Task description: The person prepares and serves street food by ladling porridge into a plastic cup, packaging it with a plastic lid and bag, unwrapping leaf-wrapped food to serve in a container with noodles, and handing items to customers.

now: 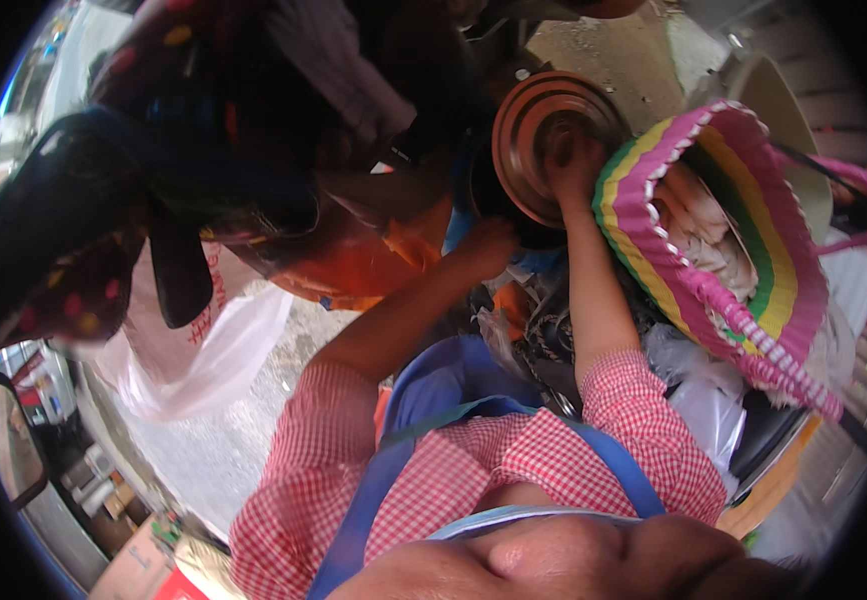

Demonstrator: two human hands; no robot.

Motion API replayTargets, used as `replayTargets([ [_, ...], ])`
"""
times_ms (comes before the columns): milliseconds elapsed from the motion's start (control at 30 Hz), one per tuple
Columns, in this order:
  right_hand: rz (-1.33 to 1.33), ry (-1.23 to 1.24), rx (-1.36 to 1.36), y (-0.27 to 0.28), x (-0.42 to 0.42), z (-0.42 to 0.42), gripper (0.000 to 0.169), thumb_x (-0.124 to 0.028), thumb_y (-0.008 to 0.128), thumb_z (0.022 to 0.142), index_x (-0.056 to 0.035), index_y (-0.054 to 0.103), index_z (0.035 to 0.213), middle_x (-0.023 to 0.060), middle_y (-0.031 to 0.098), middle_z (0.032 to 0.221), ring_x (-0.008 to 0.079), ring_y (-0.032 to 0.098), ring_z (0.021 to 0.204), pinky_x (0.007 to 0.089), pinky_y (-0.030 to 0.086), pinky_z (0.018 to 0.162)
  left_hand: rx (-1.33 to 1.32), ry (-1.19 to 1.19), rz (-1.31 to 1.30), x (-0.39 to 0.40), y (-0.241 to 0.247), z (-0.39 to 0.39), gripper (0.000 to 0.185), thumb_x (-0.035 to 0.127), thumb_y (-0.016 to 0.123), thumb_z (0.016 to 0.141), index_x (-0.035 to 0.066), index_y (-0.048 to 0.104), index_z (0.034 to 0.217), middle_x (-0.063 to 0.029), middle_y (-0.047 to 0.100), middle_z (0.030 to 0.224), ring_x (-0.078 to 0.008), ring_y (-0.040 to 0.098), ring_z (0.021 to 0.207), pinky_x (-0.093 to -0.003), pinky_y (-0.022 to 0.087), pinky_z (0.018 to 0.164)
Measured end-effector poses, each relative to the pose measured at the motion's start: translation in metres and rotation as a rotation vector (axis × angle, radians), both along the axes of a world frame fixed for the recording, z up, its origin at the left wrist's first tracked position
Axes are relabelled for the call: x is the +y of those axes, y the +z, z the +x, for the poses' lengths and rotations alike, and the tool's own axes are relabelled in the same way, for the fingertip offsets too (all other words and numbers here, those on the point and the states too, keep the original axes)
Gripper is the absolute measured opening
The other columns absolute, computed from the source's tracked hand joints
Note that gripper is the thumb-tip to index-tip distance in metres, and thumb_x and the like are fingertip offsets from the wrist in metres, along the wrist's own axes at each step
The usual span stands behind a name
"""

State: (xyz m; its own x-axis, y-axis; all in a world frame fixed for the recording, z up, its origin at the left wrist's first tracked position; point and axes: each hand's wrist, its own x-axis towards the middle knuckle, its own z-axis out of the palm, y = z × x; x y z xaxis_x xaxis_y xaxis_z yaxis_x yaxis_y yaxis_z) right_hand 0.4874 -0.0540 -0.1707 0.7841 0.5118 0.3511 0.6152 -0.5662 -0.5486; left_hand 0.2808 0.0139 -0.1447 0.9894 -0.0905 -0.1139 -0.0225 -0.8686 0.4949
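My right hand (574, 161) grips the middle of a round metal lid (519, 150), which is tilted over a dark round pot (484, 196). My left hand (487, 246) is at the pot's near rim, low and in shadow; whether its fingers hold anything cannot be made out. Right of my right forearm stands a woven bag (632, 176) with pink, yellow and green stripes, with pale cloth or paper (692, 225) inside. An orange bag or wrap (351, 274) lies left of the pot.
A white plastic bag (200, 360) with red writing hangs at the left, beside a dark vehicle seat or cover (50, 217). Clear plastic bags (703, 412) lie below the woven bag. Behind it stands a beige container (775, 105). Grey pavement (215, 457) shows at the lower left.
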Motion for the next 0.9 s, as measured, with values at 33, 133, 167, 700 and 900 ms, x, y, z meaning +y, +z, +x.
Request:
replayTargets([
  [33, 0.012, -0.005, 0.009, 0.0, -0.002, -0.003, 0.068, -0.017, 0.07, 0.062, -0.0066, 0.049, 0.125, 0.0213, 0.045, 0.11, 0.0392, 0.043, 0.105, 0.0454, 0.038, 0.091, 0.157, -0.033, 0.026, 0.0, -0.007, 0.019, 0.019, 0.009, 0.053, 0.079, 0.005, 0.064, 0.094, -0.0161, 0.062, 0.101, -0.0334, 0.057, 0.098, -0.0414, 0.046, 0.084],
  [133, 0.087, 0.014, 0.029, 0.007, 0.006, -0.008, 0.069, -0.017, 0.071, 0.06, -0.0059, 0.05, 0.125, 0.0209, 0.046, 0.11, 0.0381, 0.045, 0.105, 0.044, 0.039, 0.092, 0.034, 0.411, -0.462, 0.011, -0.039, 0.075, 0.038, 0.019, 0.063, 0.078, 0.006, 0.058, 0.114, -0.0165, 0.059, 0.114, -0.031, 0.056, 0.105, -0.0363, 0.045, 0.089],
  [167, 0.095, 0.053, 0.004, 0.011, 0.01, -0.014, 0.068, -0.017, 0.07, 0.06, -0.0059, 0.05, 0.125, 0.0209, 0.046, 0.11, 0.038, 0.046, 0.105, 0.0438, 0.039, 0.092, -0.069, 0.525, -0.536, 0.013, -0.047, 0.08, 0.038, 0.019, 0.064, 0.078, 0.006, 0.058, 0.114, -0.0165, 0.059, 0.114, -0.0309, 0.056, 0.105, -0.0362, 0.045, 0.089],
  [700, -0.042, -0.039, 0.085, 0.015, 0.009, -0.001, 0.067, -0.014, 0.071, 0.061, -0.0102, 0.051, 0.125, 0.0185, 0.045, 0.112, 0.0361, 0.048, 0.104, 0.0421, 0.041, 0.09, 0.122, 0.529, -0.172, -0.021, -0.015, 0.076, 0.045, 0.021, 0.067, 0.076, 0.006, 0.055, 0.117, -0.0164, 0.058, 0.115, -0.0296, 0.056, 0.107, -0.0353, 0.044, 0.09],
  [900, 0.01, -0.046, 0.172, 0.013, 0.01, -0.002, 0.069, -0.013, 0.072, 0.062, -0.0104, 0.05, 0.127, 0.0183, 0.044, 0.111, 0.0348, 0.048, 0.104, 0.0404, 0.042, 0.09, 0.124, 0.551, -0.172, -0.016, -0.009, 0.072, 0.048, 0.022, 0.068, 0.075, 0.006, 0.054, 0.118, -0.0164, 0.058, 0.116, -0.0291, 0.055, 0.108, -0.035, 0.044, 0.09],
])
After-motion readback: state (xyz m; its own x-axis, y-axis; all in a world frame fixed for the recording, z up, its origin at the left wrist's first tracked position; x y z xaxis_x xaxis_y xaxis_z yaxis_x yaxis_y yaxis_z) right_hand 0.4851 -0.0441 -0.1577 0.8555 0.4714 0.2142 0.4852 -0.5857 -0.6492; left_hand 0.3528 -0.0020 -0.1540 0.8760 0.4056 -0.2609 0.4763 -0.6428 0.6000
